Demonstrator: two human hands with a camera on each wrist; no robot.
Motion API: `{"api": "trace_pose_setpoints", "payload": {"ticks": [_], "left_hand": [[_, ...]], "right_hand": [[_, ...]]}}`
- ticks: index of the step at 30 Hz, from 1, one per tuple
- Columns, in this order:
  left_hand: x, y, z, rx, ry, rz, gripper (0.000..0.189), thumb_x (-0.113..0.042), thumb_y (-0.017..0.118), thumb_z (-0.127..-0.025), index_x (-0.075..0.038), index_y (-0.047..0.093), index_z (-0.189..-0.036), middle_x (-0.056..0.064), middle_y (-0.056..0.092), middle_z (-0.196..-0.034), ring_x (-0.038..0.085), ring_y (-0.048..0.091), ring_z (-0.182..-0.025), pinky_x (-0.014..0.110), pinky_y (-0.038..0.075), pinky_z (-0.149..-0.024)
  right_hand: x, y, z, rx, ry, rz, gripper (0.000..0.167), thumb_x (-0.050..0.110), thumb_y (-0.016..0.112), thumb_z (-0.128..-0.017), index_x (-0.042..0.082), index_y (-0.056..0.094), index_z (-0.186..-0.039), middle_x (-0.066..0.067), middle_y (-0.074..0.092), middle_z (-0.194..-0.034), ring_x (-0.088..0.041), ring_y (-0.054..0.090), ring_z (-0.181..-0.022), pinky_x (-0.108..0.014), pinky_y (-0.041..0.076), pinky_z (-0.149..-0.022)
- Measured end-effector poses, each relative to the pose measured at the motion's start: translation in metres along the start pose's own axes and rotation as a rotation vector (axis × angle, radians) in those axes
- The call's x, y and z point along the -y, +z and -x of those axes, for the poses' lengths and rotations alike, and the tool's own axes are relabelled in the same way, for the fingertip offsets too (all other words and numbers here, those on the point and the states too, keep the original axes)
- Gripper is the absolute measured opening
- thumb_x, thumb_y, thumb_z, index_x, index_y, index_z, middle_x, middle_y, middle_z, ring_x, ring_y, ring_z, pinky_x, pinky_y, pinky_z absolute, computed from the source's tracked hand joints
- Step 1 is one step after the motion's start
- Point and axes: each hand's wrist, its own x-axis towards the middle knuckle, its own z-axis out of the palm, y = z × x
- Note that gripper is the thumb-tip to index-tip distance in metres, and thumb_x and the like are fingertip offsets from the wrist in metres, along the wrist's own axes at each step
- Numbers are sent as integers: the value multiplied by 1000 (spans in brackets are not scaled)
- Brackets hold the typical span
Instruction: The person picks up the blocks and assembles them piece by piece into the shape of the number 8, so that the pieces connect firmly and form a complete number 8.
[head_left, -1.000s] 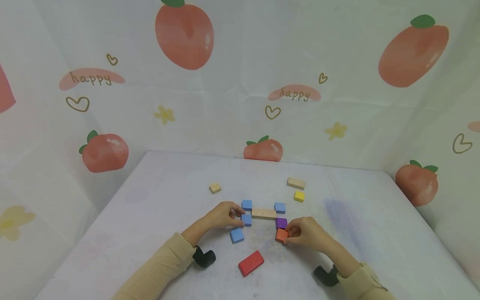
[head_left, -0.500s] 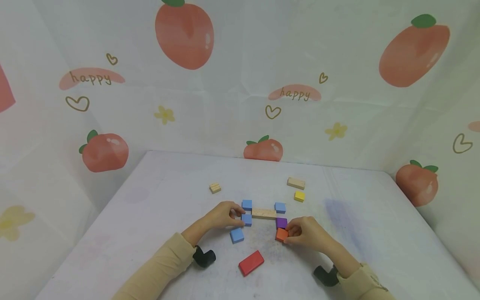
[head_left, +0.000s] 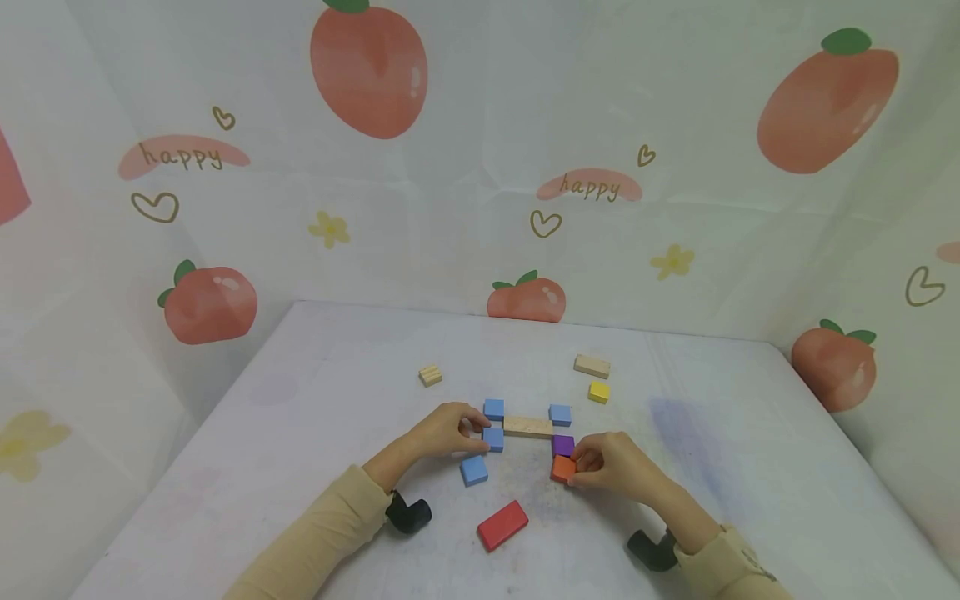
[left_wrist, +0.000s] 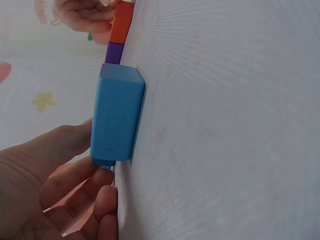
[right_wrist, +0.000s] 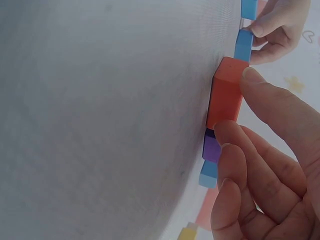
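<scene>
My left hand pinches a small blue block, thumb at its near side and a fingertip at its far side. Another blue block looms in front of that hand in the left wrist view, hiding most of the held one. Between thumb and fingers, my right hand holds an orange block flat on the table. Directly behind the orange block is a purple block. A long natural-wood block bridges the space between the two columns, with blue blocks at their far ends.
A red oblong block lies nearest the front. Farther back are a yellow block, a plain wooden block and a ridged wooden piece on the white table. A peach-printed cloth hangs behind.
</scene>
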Motion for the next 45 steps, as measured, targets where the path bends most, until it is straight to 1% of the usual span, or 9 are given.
{"api": "trace_pose_setpoints", "payload": {"ticks": [6,16,21,26,31,37,42,45], "left_hand": [[1,0,0,-2,-3,-5,31,-17,73,-79,-3,67,-107,8,66,-96,7,50,-72,16,43,-63],[2,0,-1,3,-4,1,33,-18,73,-80,-3,67,-108,8,66,-97,6,51,-73,16,43,-64],[1,-1,0,2,-5,0,33,-17,73,-79,-2,66,-108,9,66,-97,8,51,-74,17,43,-65],[-1,-2,2,1,-25,2,34,-18,73,-80,-3,66,-109,8,65,-97,8,53,-76,17,44,-66],[-1,-7,7,-7,-38,17,35,-19,72,-81,-4,65,-111,6,64,-97,9,54,-79,18,45,-68],[0,-14,16,-27,-38,25,36,-21,71,-82,-3,65,-112,8,63,-97,10,51,-75,18,43,-66],[3,-14,24,-12,-44,1,34,-22,70,-83,-5,65,-111,5,63,-95,9,50,-74,17,42,-65],[5,-12,29,-2,-51,8,34,-23,70,-83,-6,66,-112,3,62,-95,9,49,-75,17,42,-64]], "right_hand": [[1,0,0,2,9,-8,27,20,78,-73,3,67,-91,0,68,-79,-4,57,-68,-15,48,-62],[-2,-1,1,-20,-8,-9,24,19,78,-73,4,67,-89,1,67,-77,-2,56,-67,-16,48,-61],[-3,-1,1,-6,-2,-23,23,19,78,-74,5,66,-88,1,67,-78,-2,56,-67,-16,48,-62],[-3,-1,0,4,-5,-29,22,18,77,-75,4,66,-88,1,67,-78,-1,56,-67,-16,48,-62],[-2,-1,1,0,-15,-25,21,16,76,-75,4,65,-87,1,67,-77,0,56,-67,-16,48,-62],[-1,-1,1,6,0,-27,22,17,77,-75,4,65,-87,1,66,-77,-2,55,-67,-16,47,-62],[-1,-1,1,18,15,-36,22,18,77,-75,5,64,-88,1,66,-78,-4,56,-68,-17,47,-62],[-1,-2,0,22,18,-42,23,18,77,-75,5,63,-88,0,67,-79,-5,58,-69,-17,47,-63]]}}
